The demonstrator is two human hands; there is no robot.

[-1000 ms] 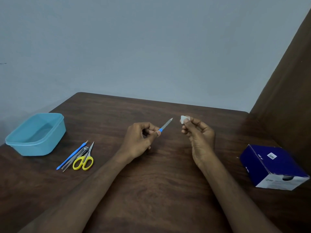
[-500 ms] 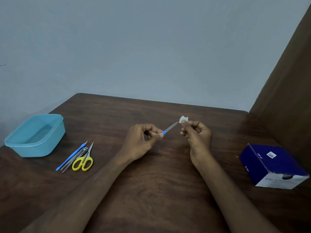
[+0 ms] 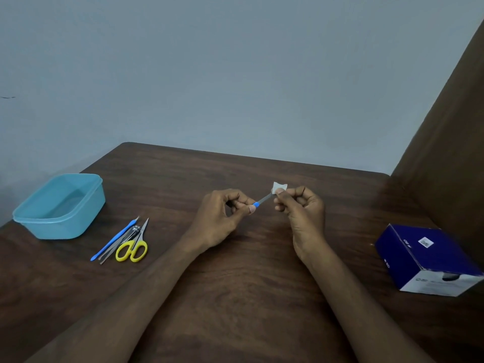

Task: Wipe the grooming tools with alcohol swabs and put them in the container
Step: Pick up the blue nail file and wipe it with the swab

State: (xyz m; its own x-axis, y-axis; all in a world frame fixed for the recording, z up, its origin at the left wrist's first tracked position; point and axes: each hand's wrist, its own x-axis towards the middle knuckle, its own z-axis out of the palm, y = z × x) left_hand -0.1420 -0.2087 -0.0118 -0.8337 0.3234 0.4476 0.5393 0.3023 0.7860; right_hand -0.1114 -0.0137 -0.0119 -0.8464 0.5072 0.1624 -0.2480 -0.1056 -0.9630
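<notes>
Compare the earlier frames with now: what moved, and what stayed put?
The right hand brought its swab leftward onto the tip of the file, closing the gap. The left hand keeps pinching the file's blue handle. Container, scissors and box unchanged.

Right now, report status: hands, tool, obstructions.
Left hand pinches nail file by its blue handle. Right hand pinches swab around the file's tip. Container unobstructed.
</notes>
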